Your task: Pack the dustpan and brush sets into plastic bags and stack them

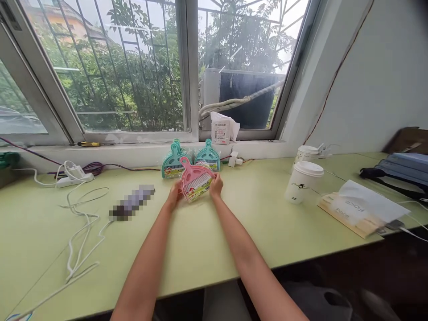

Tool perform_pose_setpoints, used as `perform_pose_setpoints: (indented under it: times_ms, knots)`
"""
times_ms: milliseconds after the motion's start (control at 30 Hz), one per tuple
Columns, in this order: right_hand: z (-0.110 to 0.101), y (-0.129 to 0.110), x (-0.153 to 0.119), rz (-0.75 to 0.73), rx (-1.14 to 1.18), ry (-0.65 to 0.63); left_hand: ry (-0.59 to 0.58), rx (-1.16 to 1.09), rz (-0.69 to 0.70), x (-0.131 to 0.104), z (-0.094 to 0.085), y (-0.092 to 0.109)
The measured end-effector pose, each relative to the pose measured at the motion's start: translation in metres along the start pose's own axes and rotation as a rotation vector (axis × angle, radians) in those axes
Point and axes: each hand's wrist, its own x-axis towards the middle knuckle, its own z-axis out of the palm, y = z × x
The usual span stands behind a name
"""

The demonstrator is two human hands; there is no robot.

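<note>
Your 2 bare forearms reach away from you across a pale green desk [234, 232]. Your left hand [174, 196] and right hand [216, 185] pinch the 2 side edges of a pink dustpan set [195, 180], tilted just above the desk, mid-way across. It is probably light, stiff plastic in slippery film, so the rims make the safest hold. Your fingertips are hidden behind it. Just beyond, 2 teal dustpans [174, 162] lean near the window ledge. A blurred object [132, 203] lying to the left cannot be identified.
</note>
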Motion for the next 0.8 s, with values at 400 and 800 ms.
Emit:
perform_pose_setpoints:
  times_ms: [400,800]
  knots:
    - [-0.038,-0.037,-0.071,-0.58,-0.305,-0.282,0.165,-0.38,-0.04,-0.032,-0.001,0.009]
    - [-0.022,-0.028,-0.063,0.118,0.314,-0.571,0.246,-0.432,0.012,-0.02,-0.016,0.001]
